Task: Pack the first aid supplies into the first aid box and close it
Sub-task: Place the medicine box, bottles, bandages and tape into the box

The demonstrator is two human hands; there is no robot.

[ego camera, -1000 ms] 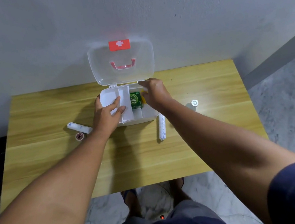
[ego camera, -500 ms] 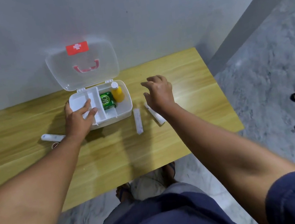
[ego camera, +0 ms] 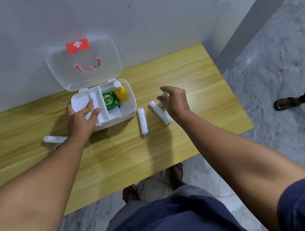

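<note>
Left hand (ego camera: 82,119) flat, fingers spread on box (ego camera: 127,107) tray, frame centre-left; right hand (ego camera: 175,100) curled around small bottle (ego camera: 165,99), grasp uncertain

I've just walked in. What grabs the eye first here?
The open first aid box at the back of the wooden table, its clear lid with a red cross standing up against the wall. Inside sit a yellow bottle and a green packet. White rolls lie beside it.

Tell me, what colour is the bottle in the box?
The bottle is yellow with a white cap, seen from the head camera.
</note>
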